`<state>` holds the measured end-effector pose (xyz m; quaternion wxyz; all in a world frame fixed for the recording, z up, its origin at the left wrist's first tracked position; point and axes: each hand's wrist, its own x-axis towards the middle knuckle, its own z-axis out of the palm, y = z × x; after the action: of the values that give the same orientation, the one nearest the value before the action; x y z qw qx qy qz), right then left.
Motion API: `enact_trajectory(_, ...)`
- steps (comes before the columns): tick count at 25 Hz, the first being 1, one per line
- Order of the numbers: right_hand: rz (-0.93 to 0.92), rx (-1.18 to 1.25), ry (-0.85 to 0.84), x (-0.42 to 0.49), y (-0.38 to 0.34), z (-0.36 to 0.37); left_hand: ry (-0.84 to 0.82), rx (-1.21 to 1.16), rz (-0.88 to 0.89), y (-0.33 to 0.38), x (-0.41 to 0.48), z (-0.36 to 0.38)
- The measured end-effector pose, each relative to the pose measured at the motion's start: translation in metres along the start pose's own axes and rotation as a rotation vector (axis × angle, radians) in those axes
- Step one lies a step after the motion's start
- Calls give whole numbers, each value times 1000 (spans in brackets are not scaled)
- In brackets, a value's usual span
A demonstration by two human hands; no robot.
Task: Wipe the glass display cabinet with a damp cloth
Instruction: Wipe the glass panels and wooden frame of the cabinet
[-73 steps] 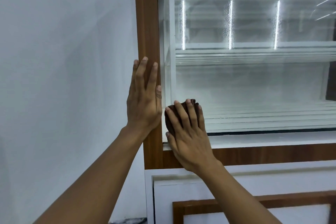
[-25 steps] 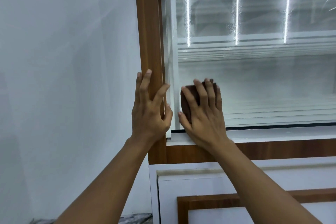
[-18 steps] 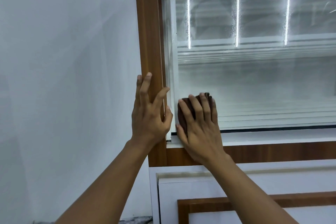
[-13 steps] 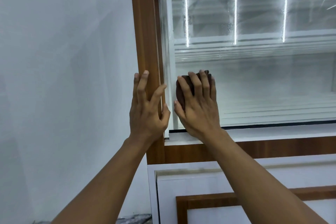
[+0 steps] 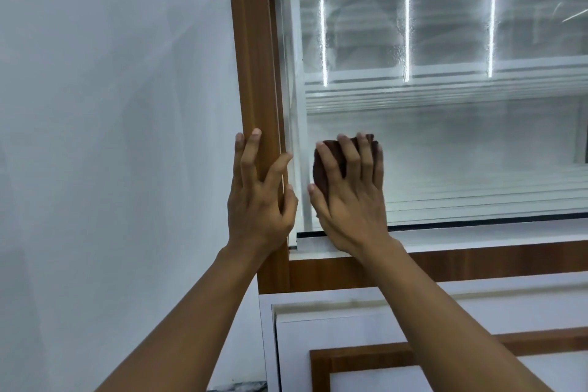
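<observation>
The glass pane (image 5: 445,143) of the display cabinet fills the upper right, hazy with streaks and reflecting three light strips. My right hand (image 5: 350,197) presses a dark brown cloth (image 5: 321,165) flat against the glass near its lower left corner, fingers spread straight over it. My left hand (image 5: 259,200) rests on the brown wooden frame post (image 5: 251,57) beside the glass, fingers extended up along it, thumb toward the pane edge. Most of the cloth is hidden under my right hand.
A plain white wall (image 5: 111,137) lies left of the post. A white sill (image 5: 477,235) and a brown wooden rail (image 5: 493,259) run below the glass. White lower cabinet panels with brown trim (image 5: 366,356) sit beneath. White shelves show behind the pane.
My right hand has been sliding the cloth up and down over the lower left of the glass, and now sits slightly right of where it was half a second ago. My left hand stays on the post.
</observation>
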<state>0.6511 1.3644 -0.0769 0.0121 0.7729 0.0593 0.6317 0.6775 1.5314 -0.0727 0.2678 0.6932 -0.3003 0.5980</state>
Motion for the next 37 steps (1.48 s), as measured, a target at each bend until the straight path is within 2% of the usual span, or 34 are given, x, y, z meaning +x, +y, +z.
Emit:
enact_trajectory(3,-143,9,-6,1,-14,6,-20,3,0,0,-1,-3)
enact_trajectory(6,-70,-29,24,-15,10,2,-15,1,3,0,0,-2)
enact_trajectory(10,2,-30,49,41,7,-3,-42,14,13,-1,16,-5)
enact_trajectory(12,-4,-18,51,78,3,-8,-45,18,24,0,50,-12)
enact_trajectory(18,-13,-13,84,218,0,-26,7,-32,6,-12,249,-36)
enact_trajectory(27,-20,12,124,434,9,-65,12,-97,25,-20,456,-71)
enact_trajectory(33,87,225,187,502,1,-87,12,-283,42,-19,489,-77)
enact_trajectory(37,64,247,128,502,-14,-83,38,-404,-36,-20,489,-77)
